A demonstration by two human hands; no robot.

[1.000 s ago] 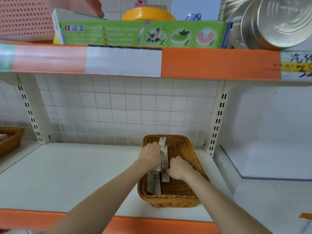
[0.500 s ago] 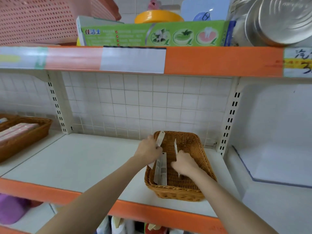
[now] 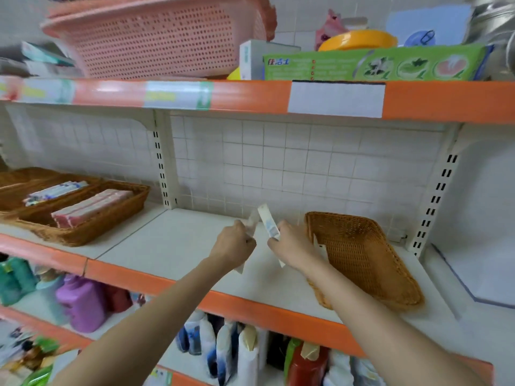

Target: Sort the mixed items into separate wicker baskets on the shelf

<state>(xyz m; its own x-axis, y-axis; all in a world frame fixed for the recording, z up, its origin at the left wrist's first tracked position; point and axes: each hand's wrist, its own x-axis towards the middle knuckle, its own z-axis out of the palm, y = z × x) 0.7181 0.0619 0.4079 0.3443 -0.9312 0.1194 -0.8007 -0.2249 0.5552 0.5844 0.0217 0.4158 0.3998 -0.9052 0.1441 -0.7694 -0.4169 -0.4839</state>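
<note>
- Both hands are gripping slim white packets above the shelf (image 3: 172, 246): left hand (image 3: 234, 245) curling round one packet (image 3: 252, 222), right hand (image 3: 292, 246) pinching another packet (image 3: 269, 224).
- Just right, a wicker basket (image 3: 362, 254) is sitting on the shelf.
- Far left, two wicker baskets (image 3: 111, 215) are holding sorted packs.

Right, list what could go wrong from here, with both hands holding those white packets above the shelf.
1. The left hand and right hand each pinch a thin white packet over the bare white shelf, clear of any basket; a slip would probably drop one on the shelf, or past its orange front edge.
2. The packets look alike and are blurred, so one could go into the wrong brown wicker basket at left.
3. The light brown wicker basket sits skewed beside the right forearm, which could nudge it.
</note>
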